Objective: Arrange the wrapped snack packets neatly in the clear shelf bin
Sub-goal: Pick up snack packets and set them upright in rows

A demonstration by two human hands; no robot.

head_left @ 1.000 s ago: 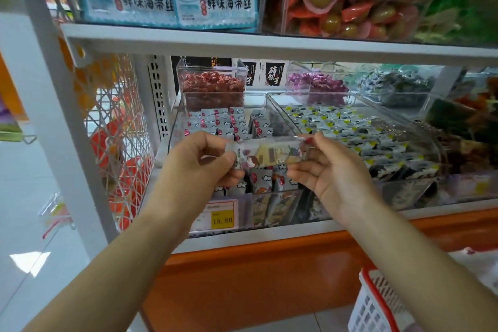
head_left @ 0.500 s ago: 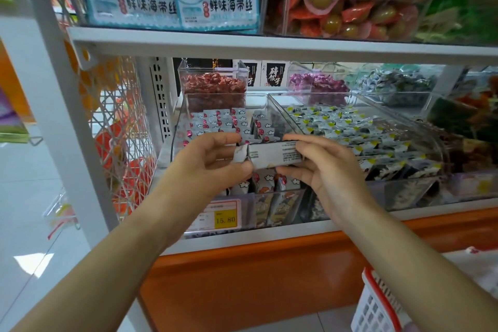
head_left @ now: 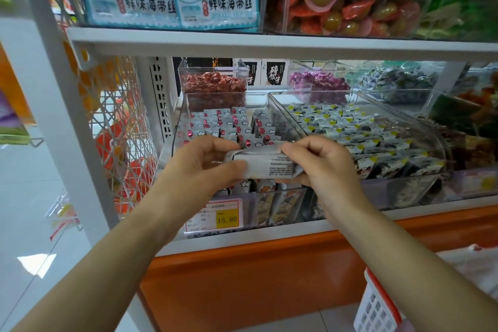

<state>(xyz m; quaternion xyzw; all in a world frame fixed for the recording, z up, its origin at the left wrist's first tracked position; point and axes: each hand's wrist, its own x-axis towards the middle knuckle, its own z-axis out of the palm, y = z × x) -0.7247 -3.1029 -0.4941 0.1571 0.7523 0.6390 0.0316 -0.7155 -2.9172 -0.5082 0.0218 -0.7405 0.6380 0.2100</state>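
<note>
The snack packet (head_left: 265, 164) is held level between both hands, just above the front rows of the clear bin (head_left: 180, 127). Its silver back faces the camera, with a block of small black print too fine to read. The left hand (head_left: 198, 170) grips the packet's left end, with the fingers curled over the top edge and the thumb pressed against the lower front. The right hand (head_left: 322, 167) pinches the right end, with the fingertips (head_left: 292, 147) bent over the top and the thumb underneath.

In the bin, packets with red dots and white clouds (head_left: 229, 122) stand in close rows. A bare strip shows between them and the back wall. A tag (head_left: 215, 217) on the bin's front reads "15.80" on yellow.

The next bin (head_left: 442, 143), just to the right, holds packets with yellow corners (head_left: 350, 129). Further back are a tub of red sweets (head_left: 213, 85), a tub of purple sweets (head_left: 318, 81) and boxes (head_left: 275, 73) marked "碎银子".

The white shelf edge (head_left: 269, 46) crosses well above the hands, leaving open room over the bin. On the shelf above it, blue bags (head_left: 215, 0) read "鲜味海带丝". A white basket with a red rim (head_left: 377, 304) sits at the lower right, in front of the orange base (head_left: 256, 277).
</note>
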